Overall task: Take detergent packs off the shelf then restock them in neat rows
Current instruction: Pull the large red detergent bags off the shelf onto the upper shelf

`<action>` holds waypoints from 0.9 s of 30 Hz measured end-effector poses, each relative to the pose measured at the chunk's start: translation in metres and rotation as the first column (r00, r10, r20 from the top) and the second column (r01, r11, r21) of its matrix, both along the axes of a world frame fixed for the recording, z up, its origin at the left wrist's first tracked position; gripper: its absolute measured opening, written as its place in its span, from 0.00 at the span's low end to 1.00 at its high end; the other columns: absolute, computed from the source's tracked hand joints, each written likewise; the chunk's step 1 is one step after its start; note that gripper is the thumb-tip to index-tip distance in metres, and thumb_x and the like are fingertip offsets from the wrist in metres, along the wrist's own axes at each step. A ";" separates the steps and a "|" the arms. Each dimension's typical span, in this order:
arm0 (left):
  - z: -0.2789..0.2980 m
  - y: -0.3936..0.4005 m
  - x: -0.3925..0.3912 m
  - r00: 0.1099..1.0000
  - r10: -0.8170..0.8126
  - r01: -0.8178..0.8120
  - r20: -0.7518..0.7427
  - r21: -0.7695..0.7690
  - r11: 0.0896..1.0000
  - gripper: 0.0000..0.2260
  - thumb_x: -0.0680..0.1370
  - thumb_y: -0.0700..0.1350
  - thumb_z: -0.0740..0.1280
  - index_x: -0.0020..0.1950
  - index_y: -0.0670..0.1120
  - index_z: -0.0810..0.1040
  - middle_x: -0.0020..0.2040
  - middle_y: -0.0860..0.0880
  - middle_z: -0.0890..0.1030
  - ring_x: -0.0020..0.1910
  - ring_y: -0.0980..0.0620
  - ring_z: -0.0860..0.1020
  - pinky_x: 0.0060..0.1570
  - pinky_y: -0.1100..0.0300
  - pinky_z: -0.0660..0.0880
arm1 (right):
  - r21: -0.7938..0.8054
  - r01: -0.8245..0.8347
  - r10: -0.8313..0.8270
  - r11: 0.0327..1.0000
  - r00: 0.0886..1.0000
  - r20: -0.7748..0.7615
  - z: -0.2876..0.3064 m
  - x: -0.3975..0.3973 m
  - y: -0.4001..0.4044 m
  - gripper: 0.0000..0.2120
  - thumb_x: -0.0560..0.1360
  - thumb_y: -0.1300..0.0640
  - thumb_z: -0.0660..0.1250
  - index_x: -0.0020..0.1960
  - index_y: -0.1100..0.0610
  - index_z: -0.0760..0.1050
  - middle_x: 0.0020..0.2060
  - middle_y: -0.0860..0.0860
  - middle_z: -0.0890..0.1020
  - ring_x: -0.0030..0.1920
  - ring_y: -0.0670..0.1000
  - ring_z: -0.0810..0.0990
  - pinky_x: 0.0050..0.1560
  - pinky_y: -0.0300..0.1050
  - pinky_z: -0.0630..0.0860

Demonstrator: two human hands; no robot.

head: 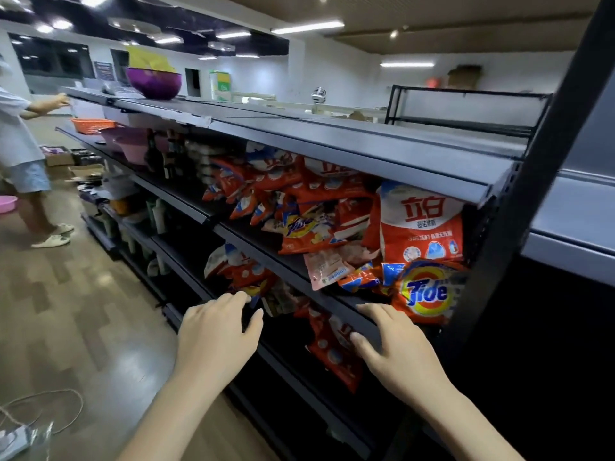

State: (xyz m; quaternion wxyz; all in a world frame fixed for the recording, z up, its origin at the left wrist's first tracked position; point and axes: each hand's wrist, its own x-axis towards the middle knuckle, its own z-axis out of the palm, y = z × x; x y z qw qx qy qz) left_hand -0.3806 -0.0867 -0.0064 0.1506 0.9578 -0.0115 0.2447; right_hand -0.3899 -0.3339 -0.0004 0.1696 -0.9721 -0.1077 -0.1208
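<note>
Both hands [218,331] outstretched (fingers [372,311] relaxed)

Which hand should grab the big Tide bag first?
Probably the right hand. It hangs open at the shelf edge, just below and beside the Tide bag at the shelf's right end. The left hand, also open, is farther left, nearer the packs on the lower shelf.

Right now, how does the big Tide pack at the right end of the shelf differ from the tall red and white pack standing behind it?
The Tide pack is orange with a round yellow and blue logo; the tall pack is red and white with Chinese characters. The Tide pack leans at the shelf's front edge, partly overhanging it; the tall pack stands upright farther back. Both sit at the right end, and neither hand touches them.
</note>
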 end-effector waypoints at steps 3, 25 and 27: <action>0.008 0.042 0.036 0.999 -0.044 0.044 -0.021 0.015 0.999 0.16 0.79 0.57 0.57 0.61 0.51 0.75 0.45 0.56 0.79 0.44 0.54 0.78 0.54 0.56 0.70 | -0.007 0.079 -0.079 0.997 0.997 0.004 0.005 0.022 0.038 0.22 0.78 0.43 0.59 0.70 0.47 0.64 0.66 0.42 0.70 0.66 0.45 0.68 0.62 0.41 0.68; 0.041 0.163 0.297 0.960 -0.223 0.240 -0.170 0.087 0.967 0.19 0.79 0.59 0.56 0.64 0.50 0.72 0.49 0.50 0.80 0.47 0.48 0.79 0.51 0.53 0.75 | -0.052 0.472 -0.471 0.880 0.882 0.026 0.041 0.201 0.143 0.23 0.78 0.46 0.61 0.70 0.51 0.65 0.66 0.50 0.72 0.65 0.53 0.70 0.59 0.51 0.72; 0.043 0.162 0.322 0.949 -0.244 0.261 -0.200 0.064 0.963 0.20 0.80 0.59 0.56 0.65 0.49 0.71 0.48 0.50 0.79 0.46 0.47 0.78 0.49 0.54 0.75 | -0.031 0.500 -0.501 0.865 0.866 0.006 0.044 0.222 0.144 0.24 0.78 0.45 0.60 0.72 0.51 0.64 0.67 0.51 0.72 0.65 0.54 0.71 0.59 0.50 0.72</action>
